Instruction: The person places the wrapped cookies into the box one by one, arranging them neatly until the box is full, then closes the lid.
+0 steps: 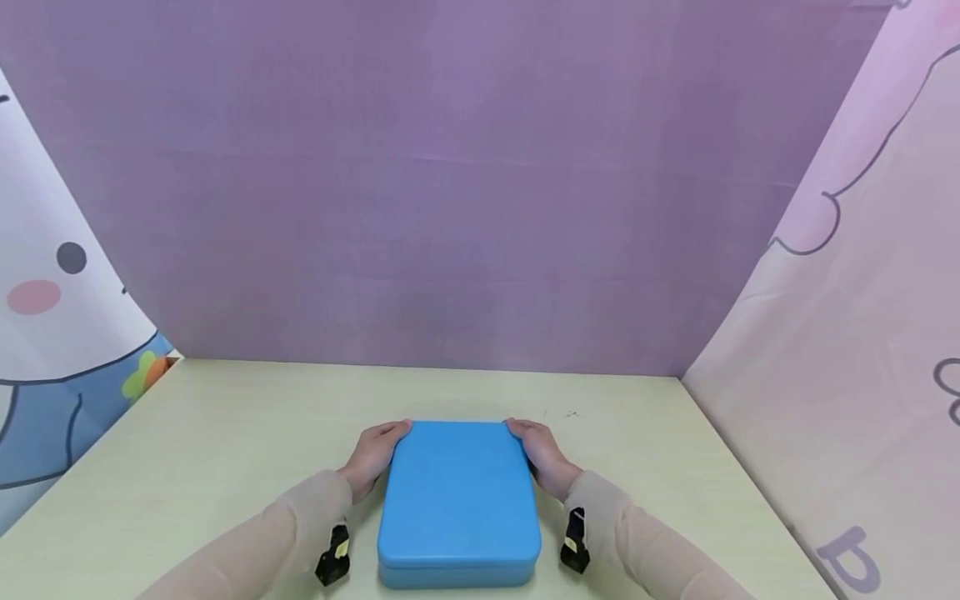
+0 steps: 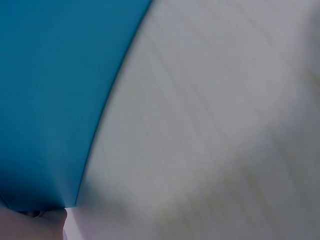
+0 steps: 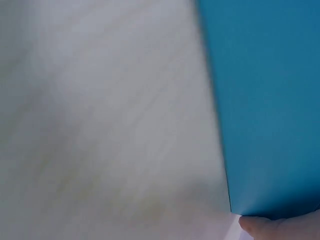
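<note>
A blue rectangular box (image 1: 459, 500) with rounded corners and a lid stands on the table in front of me, its lid on. My left hand (image 1: 373, 452) holds it at the far left corner, thumb along the upper edge. At the far right corner my right hand (image 1: 546, 458) grips it the same way. The left wrist view shows the side of the blue box (image 2: 55, 100), with a finger (image 2: 37, 225) bent round its far end. A finger (image 3: 282, 227) likewise wraps the far end in the right wrist view. The undersides of both hands are hidden.
The pale wood-grain table (image 1: 262, 417) carries a small dark mark beyond the right hand. A purple cloth (image 1: 450, 183) hangs behind it. Printed cloths, one with a cartoon figure (image 1: 60, 333) and one pink (image 1: 847, 333), close off both sides.
</note>
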`<state>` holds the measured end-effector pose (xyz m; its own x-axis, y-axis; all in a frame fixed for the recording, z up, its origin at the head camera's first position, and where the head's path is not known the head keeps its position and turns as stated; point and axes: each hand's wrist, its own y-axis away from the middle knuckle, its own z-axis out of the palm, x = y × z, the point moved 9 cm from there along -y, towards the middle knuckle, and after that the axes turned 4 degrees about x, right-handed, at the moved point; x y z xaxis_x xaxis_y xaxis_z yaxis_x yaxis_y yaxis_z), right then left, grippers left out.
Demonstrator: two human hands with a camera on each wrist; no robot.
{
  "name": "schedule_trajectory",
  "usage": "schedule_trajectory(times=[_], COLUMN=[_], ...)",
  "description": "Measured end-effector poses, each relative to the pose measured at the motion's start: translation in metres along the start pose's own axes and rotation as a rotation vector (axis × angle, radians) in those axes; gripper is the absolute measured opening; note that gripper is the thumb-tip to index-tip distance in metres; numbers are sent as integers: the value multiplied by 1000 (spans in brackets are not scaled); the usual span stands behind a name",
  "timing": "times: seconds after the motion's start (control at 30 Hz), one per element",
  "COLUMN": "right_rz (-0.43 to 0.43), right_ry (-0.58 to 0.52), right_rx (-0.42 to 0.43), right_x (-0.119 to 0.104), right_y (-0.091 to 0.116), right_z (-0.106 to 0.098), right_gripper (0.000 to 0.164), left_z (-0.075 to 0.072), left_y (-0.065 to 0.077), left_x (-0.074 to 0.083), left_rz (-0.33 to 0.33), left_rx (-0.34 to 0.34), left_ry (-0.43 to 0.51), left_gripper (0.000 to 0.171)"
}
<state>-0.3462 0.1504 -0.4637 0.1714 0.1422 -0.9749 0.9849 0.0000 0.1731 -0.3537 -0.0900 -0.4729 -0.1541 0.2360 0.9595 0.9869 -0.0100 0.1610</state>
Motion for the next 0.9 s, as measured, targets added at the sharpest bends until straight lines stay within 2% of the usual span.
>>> schedule_trajectory(times=[0.2,0.4,0.57,0.63,0.73,0.9], right_rz=[5,13,38,40,35,40], right_ry=[-6,-3,2,8,24,47], right_rx=[-2,39,83,102,113,124], right_x=[0,-2,-1,0,-1,-1], right_y=[4,2,0,1,2,6], right_z=[-2,-1,-1,-1,0,0], right_gripper=[47,48,47,46,45,46], left_z=[3,0,-1,-1,0,5], left_y=[3,2,5,10,24,56], left_x=[2,4,7,7,3,-5], left_rz=[-7,-19,-4,-1,-32,-87], left_rx=[-11,-20,-43,-67,-121,-271], left_ry=[-3,-15,-37,-43,-37,-56], left_gripper=[54,52,55,57,65,89])
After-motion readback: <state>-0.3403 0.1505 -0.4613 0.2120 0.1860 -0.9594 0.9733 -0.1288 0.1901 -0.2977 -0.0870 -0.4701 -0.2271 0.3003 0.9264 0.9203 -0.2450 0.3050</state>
